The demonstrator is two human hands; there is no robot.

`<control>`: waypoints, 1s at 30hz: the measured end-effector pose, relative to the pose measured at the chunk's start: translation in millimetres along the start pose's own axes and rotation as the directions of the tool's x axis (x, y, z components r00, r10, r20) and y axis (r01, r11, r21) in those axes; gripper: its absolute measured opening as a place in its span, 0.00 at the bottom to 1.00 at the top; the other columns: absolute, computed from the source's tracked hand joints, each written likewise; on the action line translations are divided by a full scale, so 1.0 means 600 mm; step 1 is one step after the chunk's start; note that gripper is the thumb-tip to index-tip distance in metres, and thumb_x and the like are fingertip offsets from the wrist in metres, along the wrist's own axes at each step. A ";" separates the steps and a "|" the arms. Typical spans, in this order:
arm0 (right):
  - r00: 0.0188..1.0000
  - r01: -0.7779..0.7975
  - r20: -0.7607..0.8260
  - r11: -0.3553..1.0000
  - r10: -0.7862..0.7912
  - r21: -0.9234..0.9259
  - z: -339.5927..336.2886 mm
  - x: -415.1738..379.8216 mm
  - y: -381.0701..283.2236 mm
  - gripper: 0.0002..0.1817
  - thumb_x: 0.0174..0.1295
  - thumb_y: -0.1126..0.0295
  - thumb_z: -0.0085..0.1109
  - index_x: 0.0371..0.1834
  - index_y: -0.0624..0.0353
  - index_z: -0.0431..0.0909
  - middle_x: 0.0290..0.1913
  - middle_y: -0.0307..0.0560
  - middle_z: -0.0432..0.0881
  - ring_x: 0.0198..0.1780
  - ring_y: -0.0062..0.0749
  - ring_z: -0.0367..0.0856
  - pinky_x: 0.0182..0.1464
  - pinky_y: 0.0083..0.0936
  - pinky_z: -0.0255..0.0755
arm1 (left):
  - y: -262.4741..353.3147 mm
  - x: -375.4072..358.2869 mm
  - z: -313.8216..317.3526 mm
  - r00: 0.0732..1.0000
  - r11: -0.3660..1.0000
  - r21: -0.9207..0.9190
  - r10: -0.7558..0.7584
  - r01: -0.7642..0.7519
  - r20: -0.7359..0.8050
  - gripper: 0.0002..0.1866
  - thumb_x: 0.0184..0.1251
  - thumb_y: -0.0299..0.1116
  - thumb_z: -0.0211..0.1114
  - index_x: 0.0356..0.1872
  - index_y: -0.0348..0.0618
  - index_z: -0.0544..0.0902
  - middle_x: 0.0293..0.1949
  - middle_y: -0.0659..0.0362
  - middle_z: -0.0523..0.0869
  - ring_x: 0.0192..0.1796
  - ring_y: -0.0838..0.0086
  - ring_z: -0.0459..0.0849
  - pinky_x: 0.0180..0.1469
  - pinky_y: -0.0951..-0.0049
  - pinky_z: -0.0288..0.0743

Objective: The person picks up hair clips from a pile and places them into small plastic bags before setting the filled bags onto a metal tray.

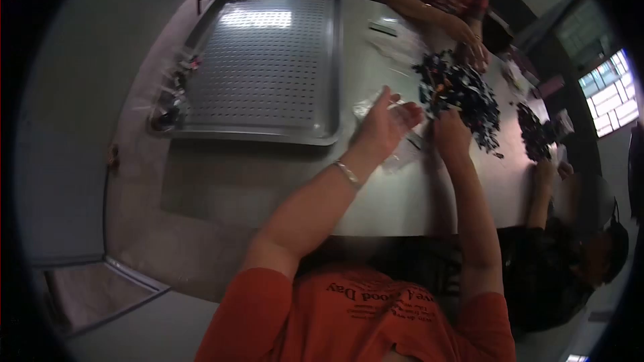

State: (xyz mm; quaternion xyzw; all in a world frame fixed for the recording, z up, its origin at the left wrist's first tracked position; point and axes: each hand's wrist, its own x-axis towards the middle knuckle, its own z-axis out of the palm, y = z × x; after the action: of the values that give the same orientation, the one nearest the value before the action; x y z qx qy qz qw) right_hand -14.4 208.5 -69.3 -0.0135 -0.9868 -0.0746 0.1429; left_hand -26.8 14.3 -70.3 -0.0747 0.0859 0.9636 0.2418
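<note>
My left hand (390,124) is raised over the table with its thumb apart from the fingers, and I see nothing held in it. Clear plastic bags (401,155) lie beneath and beside it. At the near left edge of a pile of small dark pieces (469,97), my right hand (451,135) has its fingers bent together and touching the pieces. Whatever those fingertips hold is too small to make out. A few orange bits show among the dark ones.
A large perforated metal tray (333,60) stands on the metal table (221,174) at left, with plastic-wrapped items (173,97) along its left edge. Across the table a person's hands (473,47) work at the pile. Another person's hand (547,171) is by a second dark pile (533,131) at right.
</note>
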 end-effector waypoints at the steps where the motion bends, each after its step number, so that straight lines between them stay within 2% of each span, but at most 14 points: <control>1: 0.998 -0.001 -0.061 0.995 0.007 0.097 -0.038 -0.010 -0.016 0.10 0.63 0.65 0.50 0.36 0.59 0.76 0.38 0.55 0.79 0.35 0.54 0.82 0.37 0.46 0.76 | 0.001 -0.001 0.000 1.000 1.000 0.017 0.012 -0.012 0.024 0.23 0.70 0.52 0.53 0.43 0.37 0.69 0.41 0.45 0.77 0.49 0.52 0.78 0.58 0.51 0.73; 3: 0.995 -0.010 -0.092 0.949 0.041 0.316 -0.047 -0.017 -0.009 0.11 0.61 0.64 0.53 0.35 0.61 0.78 0.35 0.56 0.81 0.34 0.54 0.81 0.38 0.45 0.75 | 0.009 -0.009 0.009 1.000 1.000 0.031 0.004 -0.005 0.026 0.23 0.71 0.52 0.52 0.45 0.39 0.67 0.40 0.45 0.77 0.48 0.53 0.78 0.57 0.52 0.74; 5: 0.991 -0.102 0.129 0.806 0.031 0.583 -0.082 -0.032 -0.009 0.09 0.61 0.68 0.57 0.36 0.64 0.79 0.28 0.49 0.83 0.30 0.35 0.83 0.34 0.30 0.76 | 0.011 -0.017 0.020 1.000 0.998 0.062 0.022 -0.021 -0.020 0.25 0.70 0.54 0.51 0.45 0.37 0.67 0.41 0.45 0.76 0.48 0.53 0.78 0.57 0.52 0.73; 6: 0.990 -0.118 0.142 0.686 0.022 0.718 -0.092 -0.044 -0.013 0.08 0.60 0.71 0.57 0.36 0.66 0.79 0.25 0.46 0.82 0.26 0.24 0.81 0.30 0.20 0.73 | 0.010 -0.014 0.017 0.999 0.999 0.037 0.022 -0.021 -0.028 0.27 0.70 0.55 0.51 0.47 0.35 0.67 0.43 0.44 0.76 0.50 0.52 0.77 0.58 0.51 0.73; 8: 0.993 -0.102 0.119 0.629 0.015 0.771 -0.132 -0.061 -0.031 0.08 0.60 0.71 0.58 0.36 0.66 0.79 0.25 0.44 0.82 0.26 0.21 0.80 0.30 0.20 0.73 | 0.008 -0.015 0.017 0.999 1.000 0.011 0.014 -0.014 -0.040 0.28 0.70 0.56 0.50 0.48 0.35 0.66 0.43 0.43 0.75 0.50 0.52 0.77 0.59 0.50 0.72; 11: 0.999 0.051 -0.038 0.672 -0.034 0.739 -0.181 -0.077 -0.058 0.06 0.57 0.74 0.60 0.35 0.65 0.81 0.26 0.45 0.81 0.25 0.21 0.77 0.28 0.21 0.71 | 0.004 -0.017 0.018 0.999 1.000 -0.010 0.012 -0.013 -0.045 0.31 0.71 0.57 0.49 0.50 0.33 0.65 0.45 0.42 0.74 0.51 0.50 0.76 0.60 0.48 0.71; 12: 0.982 0.178 -0.168 0.674 -0.081 0.717 -0.183 -0.079 -0.066 0.05 0.55 0.75 0.61 0.34 0.63 0.81 0.27 0.45 0.81 0.24 0.26 0.78 0.28 0.22 0.72 | 0.004 -0.017 0.018 0.999 1.000 -0.010 0.009 -0.009 -0.041 0.31 0.71 0.57 0.48 0.51 0.32 0.64 0.45 0.42 0.74 0.51 0.50 0.76 0.60 0.48 0.71; 15: 0.934 0.341 -0.246 0.848 -0.258 0.406 -0.202 -0.077 -0.090 0.06 0.52 0.73 0.64 0.34 0.57 0.82 0.30 0.44 0.80 0.28 0.38 0.81 0.30 0.29 0.75 | -0.001 -0.018 0.017 0.999 1.000 0.014 -0.002 0.003 -0.040 0.31 0.71 0.58 0.46 0.52 0.33 0.64 0.45 0.41 0.74 0.52 0.50 0.75 0.59 0.49 0.71; 16: 0.935 0.339 -0.247 0.849 -0.256 0.405 -0.200 -0.072 -0.097 0.06 0.52 0.73 0.64 0.34 0.57 0.82 0.30 0.44 0.80 0.28 0.38 0.81 0.30 0.29 0.75 | -0.003 -0.018 0.016 1.000 1.000 0.020 -0.014 0.014 -0.022 0.31 0.72 0.58 0.45 0.52 0.33 0.64 0.46 0.42 0.74 0.52 0.50 0.75 0.58 0.50 0.72; 18: 0.879 0.441 -0.289 0.877 -0.379 0.192 -0.193 -0.061 -0.113 0.06 0.51 0.72 0.64 0.33 0.55 0.83 0.32 0.42 0.81 0.31 0.38 0.82 0.31 0.30 0.76 | -0.006 -0.022 0.014 1.000 0.999 0.027 -0.029 0.029 -0.004 0.31 0.72 0.59 0.43 0.52 0.34 0.63 0.46 0.42 0.75 0.52 0.51 0.75 0.57 0.51 0.72; 20: 0.867 0.439 -0.352 0.874 -0.353 0.206 -0.190 -0.058 -0.121 0.07 0.51 0.71 0.65 0.34 0.54 0.83 0.33 0.42 0.82 0.31 0.37 0.82 0.32 0.28 0.76 | -0.005 -0.028 0.014 0.997 0.996 0.056 -0.072 0.071 0.020 0.31 0.73 0.59 0.40 0.50 0.33 0.66 0.45 0.42 0.76 0.51 0.52 0.76 0.55 0.52 0.72; 22: 0.901 0.338 -0.391 0.868 -0.187 0.365 -0.203 -0.055 -0.118 0.07 0.51 0.69 0.66 0.35 0.54 0.84 0.34 0.42 0.83 0.30 0.34 0.82 0.32 0.25 0.76 | -0.003 -0.030 0.016 0.997 0.997 0.013 -0.071 0.071 0.000 0.31 0.73 0.59 0.39 0.48 0.33 0.68 0.45 0.42 0.76 0.50 0.51 0.76 0.55 0.51 0.73; 25: 0.944 0.115 -0.310 0.764 0.115 0.634 -0.169 -0.038 -0.068 0.06 0.53 0.71 0.65 0.33 0.58 0.84 0.32 0.45 0.82 0.29 0.32 0.82 0.32 0.24 0.75 | -0.003 -0.027 0.021 0.996 0.993 -0.103 -0.063 0.056 -0.065 0.33 0.73 0.59 0.38 0.43 0.32 0.71 0.43 0.41 0.77 0.49 0.49 0.77 0.59 0.45 0.72; 30: 0.977 0.026 -0.199 0.877 0.080 0.480 -0.067 -0.005 0.013 0.07 0.52 0.69 0.65 0.33 0.56 0.85 0.34 0.45 0.82 0.33 0.38 0.82 0.37 0.30 0.75 | -0.001 -0.025 0.024 0.997 0.993 -0.110 -0.045 0.037 -0.065 0.32 0.72 0.59 0.40 0.44 0.32 0.69 0.46 0.40 0.74 0.52 0.47 0.76 0.60 0.43 0.71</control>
State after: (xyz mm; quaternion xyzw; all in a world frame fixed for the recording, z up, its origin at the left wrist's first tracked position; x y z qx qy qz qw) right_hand 0.4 209.9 -30.8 0.0165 -0.9532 0.1729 0.2475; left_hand -14.7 10.8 -53.7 -0.1220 0.0401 0.9586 0.2540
